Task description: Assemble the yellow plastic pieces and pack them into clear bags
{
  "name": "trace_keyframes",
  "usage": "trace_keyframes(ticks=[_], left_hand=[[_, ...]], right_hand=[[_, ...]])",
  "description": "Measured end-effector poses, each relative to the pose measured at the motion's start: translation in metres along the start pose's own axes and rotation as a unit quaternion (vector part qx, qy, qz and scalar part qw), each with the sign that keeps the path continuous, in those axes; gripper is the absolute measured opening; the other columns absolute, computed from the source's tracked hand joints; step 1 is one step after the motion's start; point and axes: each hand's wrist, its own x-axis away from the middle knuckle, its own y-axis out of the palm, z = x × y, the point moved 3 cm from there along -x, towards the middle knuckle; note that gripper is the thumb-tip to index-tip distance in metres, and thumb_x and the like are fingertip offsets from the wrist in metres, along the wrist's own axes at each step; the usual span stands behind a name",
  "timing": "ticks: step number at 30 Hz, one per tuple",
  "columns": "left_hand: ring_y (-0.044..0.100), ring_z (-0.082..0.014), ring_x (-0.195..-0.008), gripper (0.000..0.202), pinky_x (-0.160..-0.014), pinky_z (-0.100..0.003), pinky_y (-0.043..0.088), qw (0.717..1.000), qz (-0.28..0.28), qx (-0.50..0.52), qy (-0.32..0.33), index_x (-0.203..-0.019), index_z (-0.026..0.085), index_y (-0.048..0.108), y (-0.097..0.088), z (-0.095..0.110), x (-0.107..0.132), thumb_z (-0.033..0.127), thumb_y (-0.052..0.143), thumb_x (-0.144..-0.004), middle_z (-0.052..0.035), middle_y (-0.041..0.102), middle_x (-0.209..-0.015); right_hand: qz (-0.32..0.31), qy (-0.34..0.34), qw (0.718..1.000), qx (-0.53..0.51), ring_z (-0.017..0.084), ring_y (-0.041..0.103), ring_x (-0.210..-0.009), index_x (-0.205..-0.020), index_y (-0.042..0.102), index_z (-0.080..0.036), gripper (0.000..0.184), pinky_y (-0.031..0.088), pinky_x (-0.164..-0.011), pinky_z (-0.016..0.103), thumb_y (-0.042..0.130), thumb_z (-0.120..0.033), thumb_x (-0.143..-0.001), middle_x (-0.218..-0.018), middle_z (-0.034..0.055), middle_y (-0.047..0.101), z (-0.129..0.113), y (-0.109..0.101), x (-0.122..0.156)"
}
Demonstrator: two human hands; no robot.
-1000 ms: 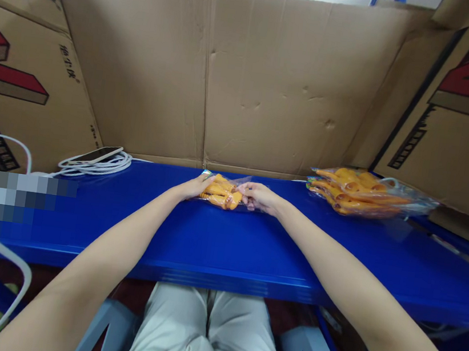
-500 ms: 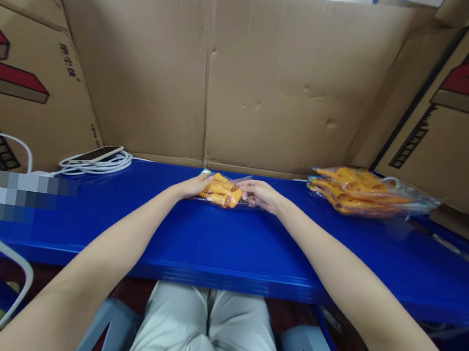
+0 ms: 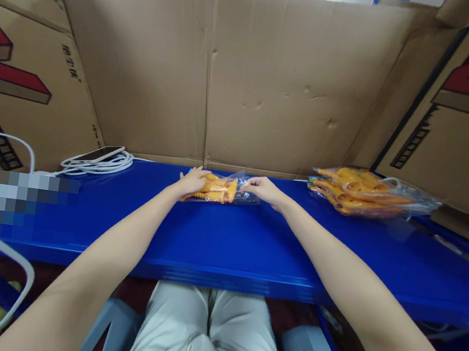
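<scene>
A clear plastic bag (image 3: 239,194) with orange ribbed, tube-like plastic pieces (image 3: 219,189) inside lies on the blue shelf top, near the cardboard at the back. My left hand (image 3: 192,182) rests over the bag's left end, its fingers spread on the orange pieces. At the other end, my right hand (image 3: 263,190) has thumb and fingers pinched together at the loose, clear film. The exact kind of the orange pieces cannot be made out, and part of them is under my left hand.
More bagged orange pieces (image 3: 357,191) are piled at the right. To the left lie a coiled white cable (image 3: 101,166) and a phone-like flat device (image 3: 96,154). Cardboard walls (image 3: 297,91) enclose the back and sides. The blue shelf's front edge (image 3: 221,278) runs above my lap.
The bag has shifted slightly left and lies more stretched out, with more clear film showing at its right end. My left hand has spread its fingers over the bag.
</scene>
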Motion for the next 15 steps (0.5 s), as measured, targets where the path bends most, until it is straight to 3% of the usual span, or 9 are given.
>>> trace_keyframes(ticks=[4,7,9,11,13,15], left_hand=[[0.018,-0.0336,-0.138,0.023,-0.105,-0.06,-0.003,0.992,0.012,-0.124,-0.008,-0.089,0.025,0.065,-0.001,0.017,0.008,0.033,0.047,-0.079,-0.0076,0.051,-0.134],[0.04,-0.0342,-0.126,0.025,-0.105,-0.059,0.01,0.985,0.009,-0.169,0.009,-0.076,0.021,0.062,0.003,0.031,0.014,0.038,0.044,-0.083,-0.0094,0.067,-0.109],[0.056,-0.0314,-0.106,0.028,-0.1,-0.051,0.028,0.982,0.019,-0.188,0.024,-0.07,0.02,0.058,0.004,0.038,0.016,0.04,0.044,-0.083,-0.0095,0.07,-0.09],[0.062,-0.0265,-0.09,0.026,-0.088,-0.04,0.041,0.979,0.043,-0.195,0.036,-0.067,0.019,0.056,0.003,0.044,0.017,0.039,0.046,-0.081,-0.0084,0.069,-0.079],[0.064,-0.0218,-0.08,0.021,-0.077,-0.032,0.047,0.983,0.067,-0.171,0.022,-0.068,0.019,0.056,0.001,0.048,0.018,0.034,0.047,-0.08,-0.0066,0.068,-0.074],[0.065,-0.0178,-0.067,0.015,-0.068,-0.028,0.05,0.992,0.069,-0.102,-0.029,-0.077,0.018,0.055,0.0,0.048,0.019,0.029,0.047,-0.081,-0.0051,0.068,-0.072]], right_hand=[[0.029,0.014,0.997,0.068,0.013,0.054,-0.066,-0.056,0.058,-0.015,0.013,0.04,-0.065,0.025,0.063,-0.019,-0.067,-0.063,0.0008,0.06,0.008,-0.017,-0.004],[0.096,0.024,0.978,0.184,0.021,0.056,-0.087,-0.058,0.059,-0.016,0.013,0.041,-0.08,0.035,0.062,-0.018,-0.07,-0.079,0.0058,0.065,0.013,-0.029,-0.005],[0.145,0.018,0.947,0.286,0.028,0.051,-0.103,-0.062,0.061,-0.017,0.011,0.037,-0.087,0.045,0.061,-0.019,-0.073,-0.093,0.0081,0.065,0.015,-0.033,-0.004],[0.184,0.013,0.921,0.342,0.03,0.047,-0.111,-0.07,0.062,-0.018,0.008,0.034,-0.091,0.05,0.058,-0.019,-0.077,-0.104,0.0091,0.062,0.018,-0.034,-0.002],[0.225,0.021,0.915,0.334,0.03,0.045,-0.115,-0.086,0.062,-0.019,0.009,0.034,-0.091,0.05,0.058,-0.019,-0.078,-0.114,0.0101,0.058,0.023,-0.034,-0.002],[0.26,0.051,0.925,0.273,0.029,0.045,-0.116,-0.103,0.057,-0.017,0.028,0.037,-0.091,0.047,0.062,-0.022,-0.076,-0.12,0.0133,0.053,0.03,-0.033,-0.004]])
